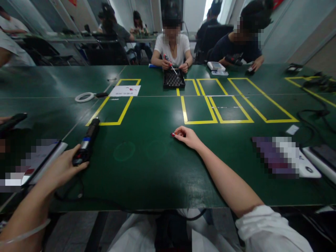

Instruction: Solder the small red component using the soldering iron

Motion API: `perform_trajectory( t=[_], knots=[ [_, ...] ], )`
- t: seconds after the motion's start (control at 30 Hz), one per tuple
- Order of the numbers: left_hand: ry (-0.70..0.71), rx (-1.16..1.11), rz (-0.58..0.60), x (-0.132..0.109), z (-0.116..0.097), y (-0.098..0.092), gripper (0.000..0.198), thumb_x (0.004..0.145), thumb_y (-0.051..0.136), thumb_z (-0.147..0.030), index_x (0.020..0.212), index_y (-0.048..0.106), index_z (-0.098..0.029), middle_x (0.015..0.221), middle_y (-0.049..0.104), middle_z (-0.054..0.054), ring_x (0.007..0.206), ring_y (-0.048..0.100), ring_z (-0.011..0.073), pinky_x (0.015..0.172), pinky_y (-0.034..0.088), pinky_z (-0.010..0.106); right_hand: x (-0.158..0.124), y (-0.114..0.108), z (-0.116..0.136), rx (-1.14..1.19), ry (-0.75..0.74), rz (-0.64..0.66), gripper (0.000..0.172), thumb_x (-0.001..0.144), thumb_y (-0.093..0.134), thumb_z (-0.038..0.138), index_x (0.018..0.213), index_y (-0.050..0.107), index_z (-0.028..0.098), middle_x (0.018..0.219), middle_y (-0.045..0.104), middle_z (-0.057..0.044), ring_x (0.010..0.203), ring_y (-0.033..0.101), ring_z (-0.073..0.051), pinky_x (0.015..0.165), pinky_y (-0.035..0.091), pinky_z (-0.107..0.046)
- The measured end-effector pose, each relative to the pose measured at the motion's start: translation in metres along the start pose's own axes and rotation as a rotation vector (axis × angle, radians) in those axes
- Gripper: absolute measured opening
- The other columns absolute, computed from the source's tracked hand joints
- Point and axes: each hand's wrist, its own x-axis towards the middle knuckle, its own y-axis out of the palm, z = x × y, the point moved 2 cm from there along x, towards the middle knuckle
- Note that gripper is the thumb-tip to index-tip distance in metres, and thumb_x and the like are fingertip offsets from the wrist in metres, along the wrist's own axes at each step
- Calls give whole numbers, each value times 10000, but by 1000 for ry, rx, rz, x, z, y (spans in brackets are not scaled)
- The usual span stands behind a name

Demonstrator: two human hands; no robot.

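At the left, my left hand (69, 162) is closed around the near end of a black cylindrical tool (87, 140) with a blue band. The tool lies slanted, its far end close to a yellow taped outline. My right hand (187, 136) is over the middle of the green table, thumb and fingers pinched together. A small red and dark piece (173, 134) sticks out from the fingertips; its kind is too small to make out. Faint round marks (124, 151) show on the tabletop between my hands.
Across the green table (147, 182), a person works with a screwdriver (170, 64) over a black compartment tray (174, 80). Yellow tape (201, 122) marks several rectangles. A printed card (125, 91) and a white ring (84, 97) lie left; a phone (306, 168) and cables (311, 115) lie right.
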Motion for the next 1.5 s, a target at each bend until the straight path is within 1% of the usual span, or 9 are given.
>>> perform_trajectory(
  t=[0.1, 0.2, 0.37, 0.6, 0.8, 0.9, 1.0, 1.27, 1.5],
  knots=[
    [36, -33, 30, 2, -21, 3, 744, 806, 430, -490, 1441, 317, -118, 1412, 509, 142, 1223, 525, 279, 1016, 413, 382, 0, 0, 1, -40, -7, -5, 185, 780, 632, 298, 898, 600, 159, 684, 550, 21, 600, 476, -108, 586, 389, -244],
    [54, -24, 36, 7, -52, 0, 748, 809, 462, -483, 1439, 332, -100, 1411, 500, 148, 1239, 511, 289, 1022, 408, 378, 0, 0, 1, -39, -11, -1, 185, 776, 637, 294, 896, 603, 156, 689, 551, 18, 601, 479, -108, 585, 388, -244],
    [202, -43, 34, 19, -122, -4, 800, 814, 484, -508, 1455, 317, -60, 1395, 485, 191, 1214, 518, 319, 1010, 414, 389, 0, 1, -1, 18, -28, 6, 200, 775, 646, 286, 921, 581, 166, 713, 551, 23, 602, 470, -99, 590, 397, -239],
    [373, -71, -48, 30, -226, -7, 769, 803, 541, -437, 1470, 306, -136, 1335, 535, 160, 1093, 553, 309, 910, 464, 399, 0, 0, -1, 28, -103, 36, 146, 801, 627, 259, 917, 589, 178, 740, 548, 21, 617, 468, -99, 608, 404, -240],
    [508, -151, -51, 32, -289, -11, 736, 783, 571, -346, 1449, 342, -134, 1342, 530, 152, 1094, 537, 296, 948, 446, 397, 0, 0, -1, -17, -183, -2, 86, 808, 597, 207, 889, 597, 178, 788, 550, 8, 629, 476, -99, 619, 414, -241],
    [549, -206, -42, 28, -306, -9, 731, 777, 572, -313, 1449, 342, -137, 1360, 517, 147, 1107, 525, 293, 960, 445, 401, 0, 0, -2, -54, -212, -26, 68, 796, 593, 184, 863, 582, 185, 787, 540, 11, 633, 478, -101, 620, 418, -239],
    [571, -272, -46, 24, -314, -5, 728, 777, 569, -284, 1453, 335, -150, 1389, 494, 135, 1147, 502, 290, 973, 448, 396, -1, 1, -1, -71, -239, -29, 64, 786, 585, 160, 844, 571, 183, 779, 518, 13, 633, 481, -103, 618, 420, -239],
    [535, -360, -18, 20, -314, 2, 741, 799, 551, -310, 1481, 293, -174, 1434, 435, 125, 1213, 477, 294, 967, 477, 410, -1, 7, 4, -200, -260, 23, 66, 804, 580, 154, 862, 574, 186, 852, 536, -6, 692, 516, -116, 671, 427, -245],
    [519, -288, -62, 15, -315, -1, 712, 825, 551, -370, 1477, 316, -205, 1346, 468, 128, 1125, 526, 294, 878, 502, 396, -1, 8, 4, -307, -226, 47, 53, 847, 590, 200, 899, 599, 202, 884, 550, -23, 765, 538, -151, 733, 434, -270]
  ],
)
